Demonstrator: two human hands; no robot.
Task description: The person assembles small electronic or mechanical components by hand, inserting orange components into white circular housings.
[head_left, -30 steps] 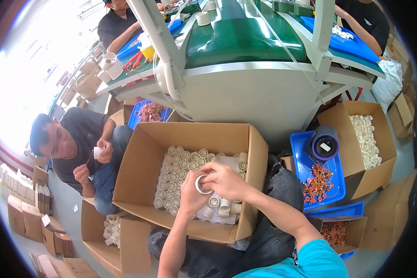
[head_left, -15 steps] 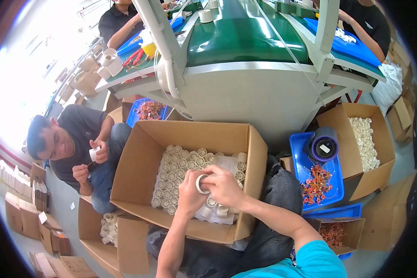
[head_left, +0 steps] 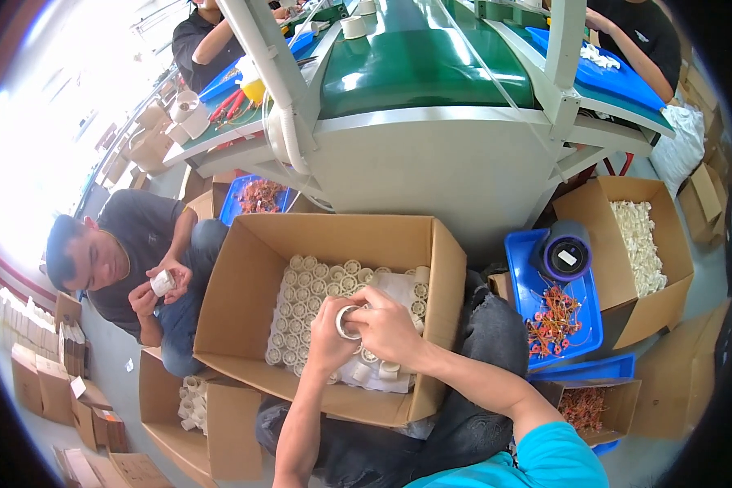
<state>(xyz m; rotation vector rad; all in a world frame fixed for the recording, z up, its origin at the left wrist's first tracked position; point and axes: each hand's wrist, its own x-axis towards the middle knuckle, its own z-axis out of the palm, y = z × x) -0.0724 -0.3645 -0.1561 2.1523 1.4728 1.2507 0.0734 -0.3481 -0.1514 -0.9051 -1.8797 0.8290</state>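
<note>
Over a large cardboard box (head_left: 260,325), my left hand (head_left: 328,335) is wrapped round a short white plastic cylinder (head_left: 343,328) with its round opening facing up. My right hand (head_left: 388,327) grips the cylinder's rim from the other side, fingertips at or inside the opening. What lies between those fingertips is hidden. Below both hands, rows of similar white cylinders (head_left: 301,286) stand upright on the box floor. A few others lie tipped near a pale plastic sheet (head_left: 394,285).
Right of my knee, a blue tray (head_left: 537,252) holds a dark round device (head_left: 567,254) and red wired parts (head_left: 555,319). Open boxes flank me, one with white pieces (head_left: 638,244). A co-worker (head_left: 142,260) sits at left holding a white part. Ahead stands a green conveyor (head_left: 423,73).
My hands and the cylinder have shifted only slightly, with my right fingers still at its opening. The co-worker at left has brought both hands together on a white part.
</note>
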